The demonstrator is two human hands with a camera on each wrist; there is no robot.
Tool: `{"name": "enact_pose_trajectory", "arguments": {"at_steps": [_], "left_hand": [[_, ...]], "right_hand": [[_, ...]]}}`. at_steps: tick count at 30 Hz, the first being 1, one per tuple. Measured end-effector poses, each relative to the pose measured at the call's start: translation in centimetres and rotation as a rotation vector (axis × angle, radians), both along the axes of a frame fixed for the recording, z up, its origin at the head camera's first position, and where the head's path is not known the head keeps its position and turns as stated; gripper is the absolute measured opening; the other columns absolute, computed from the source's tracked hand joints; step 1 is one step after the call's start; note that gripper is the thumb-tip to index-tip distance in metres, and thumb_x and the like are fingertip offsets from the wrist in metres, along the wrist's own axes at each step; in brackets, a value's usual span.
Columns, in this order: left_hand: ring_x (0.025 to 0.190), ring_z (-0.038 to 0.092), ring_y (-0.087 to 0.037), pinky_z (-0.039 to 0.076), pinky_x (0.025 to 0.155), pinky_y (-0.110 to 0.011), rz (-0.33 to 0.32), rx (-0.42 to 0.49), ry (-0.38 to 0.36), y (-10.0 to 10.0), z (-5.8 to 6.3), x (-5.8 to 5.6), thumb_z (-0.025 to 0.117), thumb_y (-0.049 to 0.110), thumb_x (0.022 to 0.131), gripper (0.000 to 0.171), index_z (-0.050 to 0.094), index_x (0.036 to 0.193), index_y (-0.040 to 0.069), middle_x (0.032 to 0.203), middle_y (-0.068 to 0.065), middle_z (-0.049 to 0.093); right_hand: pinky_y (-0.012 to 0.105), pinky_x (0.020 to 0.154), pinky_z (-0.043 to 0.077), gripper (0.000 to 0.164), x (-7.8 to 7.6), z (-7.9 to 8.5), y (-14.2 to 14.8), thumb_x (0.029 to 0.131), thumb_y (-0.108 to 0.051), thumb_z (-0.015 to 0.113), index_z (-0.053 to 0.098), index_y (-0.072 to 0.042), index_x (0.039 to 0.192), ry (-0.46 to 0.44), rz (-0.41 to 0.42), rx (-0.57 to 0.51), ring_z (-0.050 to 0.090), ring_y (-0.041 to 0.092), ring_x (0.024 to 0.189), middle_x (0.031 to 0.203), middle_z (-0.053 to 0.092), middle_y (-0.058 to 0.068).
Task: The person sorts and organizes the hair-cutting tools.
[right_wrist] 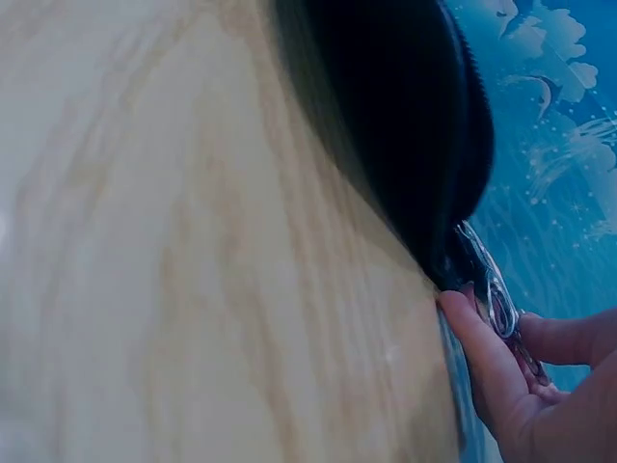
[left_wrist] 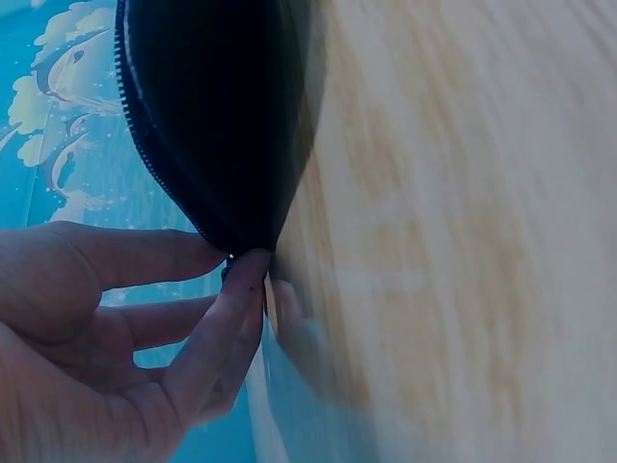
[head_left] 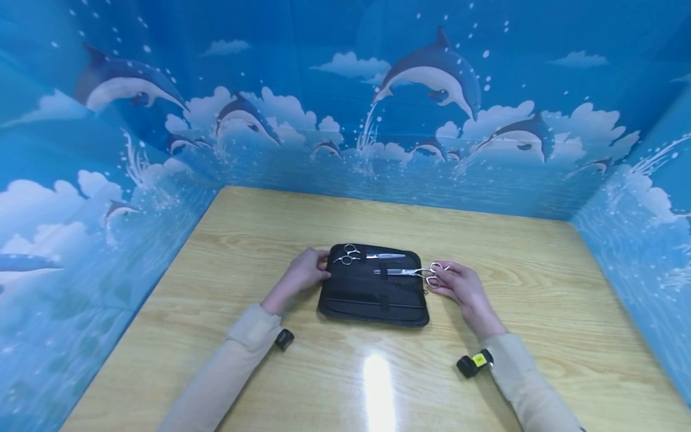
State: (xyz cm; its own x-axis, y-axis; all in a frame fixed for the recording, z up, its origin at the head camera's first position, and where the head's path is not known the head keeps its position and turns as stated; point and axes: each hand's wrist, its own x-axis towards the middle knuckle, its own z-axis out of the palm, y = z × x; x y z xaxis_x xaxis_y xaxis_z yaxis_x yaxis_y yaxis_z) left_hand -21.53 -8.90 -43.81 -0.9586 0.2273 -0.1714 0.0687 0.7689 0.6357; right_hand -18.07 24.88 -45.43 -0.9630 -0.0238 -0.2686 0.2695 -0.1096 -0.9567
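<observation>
A black zippered case lies opened flat on the table. My left hand is at its upper left edge; in the left wrist view, thumb and fingers pinch the case's zippered corner. One pair of hairdressing scissors lies along the top of the case, handles to the left. Below it, a second pair of hairdressing scissors points its blades left, crossing a small black strap. My right hand grips this pair's ring handles, which stick out past the case's right edge.
The wood-grain table is bordered at the back and sides by a blue dolphin-print sheet. Black wrist devices sit at both cuffs. A bright reflection shows on the tabletop in front of the case.
</observation>
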Motion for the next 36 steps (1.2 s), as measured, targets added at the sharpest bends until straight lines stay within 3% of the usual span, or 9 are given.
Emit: {"name": "enact_pose_trajectory", "arguments": {"at_steps": [5,12,20,24,28,36], "left_hand": [[0.086,0.058,-0.018,0.049,0.086,-0.041,-0.001,-0.006,0.014,0.1,0.0,0.1,0.071,0.007,0.075,0.059,0.052,0.13,0.005,0.113,-0.012,0.066],[0.089,0.057,-0.019,0.049,0.088,-0.04,0.009,-0.01,-0.007,0.2,0.0,0.1,0.07,0.007,0.076,0.059,0.051,0.131,0.007,0.114,-0.012,0.065],[0.086,0.054,-0.018,0.049,0.085,-0.039,0.015,-0.026,-0.003,0.2,0.0,0.1,0.07,0.008,0.076,0.059,0.051,0.131,0.008,0.107,-0.01,0.065],[0.083,0.054,-0.017,0.049,0.082,-0.038,0.016,-0.032,-0.005,0.1,0.1,0.1,0.071,0.008,0.076,0.059,0.051,0.132,0.008,0.103,-0.008,0.064],[0.082,0.052,-0.017,0.048,0.079,-0.037,0.02,-0.035,-0.005,0.0,0.1,0.0,0.071,0.008,0.076,0.06,0.051,0.132,0.009,0.097,-0.007,0.063],[0.084,0.053,-0.018,0.049,0.082,-0.037,0.018,-0.014,-0.012,0.1,0.0,0.1,0.071,0.007,0.075,0.06,0.051,0.132,0.009,0.101,-0.009,0.062]], "right_hand": [[0.025,0.074,0.057,0.044,-0.3,-0.4,-0.4,0.093,-0.007,0.05,0.036,0.015,0.129,-0.009,0.008,0.049,0.065,0.013,0.077,0.081,0.068,-0.004],[0.022,0.068,0.057,0.048,-0.5,-0.3,0.2,0.089,-0.006,0.057,0.04,0.014,0.129,0.058,0.053,0.241,0.065,0.013,0.076,0.081,0.066,-0.001],[0.015,0.075,0.052,0.067,0.4,-0.5,1.4,0.075,-0.007,0.073,0.04,0.004,0.132,0.191,0.161,0.478,0.063,0.024,0.094,0.115,0.059,0.029],[0.017,0.077,0.052,0.074,0.6,-0.6,1.5,0.069,-0.002,0.076,0.039,0.001,0.133,0.202,0.206,0.497,0.06,0.027,0.099,0.119,0.056,0.029],[0.019,0.074,0.054,0.073,0.6,-0.6,1.3,0.065,0.004,0.076,0.042,0.003,0.13,0.225,0.221,0.507,0.061,0.027,0.093,0.113,0.057,0.031],[0.018,0.07,0.054,0.066,0.1,-0.4,0.9,0.067,0.003,0.074,0.047,0.003,0.127,0.216,0.228,0.558,0.062,0.026,0.089,0.109,0.059,0.028]]}}
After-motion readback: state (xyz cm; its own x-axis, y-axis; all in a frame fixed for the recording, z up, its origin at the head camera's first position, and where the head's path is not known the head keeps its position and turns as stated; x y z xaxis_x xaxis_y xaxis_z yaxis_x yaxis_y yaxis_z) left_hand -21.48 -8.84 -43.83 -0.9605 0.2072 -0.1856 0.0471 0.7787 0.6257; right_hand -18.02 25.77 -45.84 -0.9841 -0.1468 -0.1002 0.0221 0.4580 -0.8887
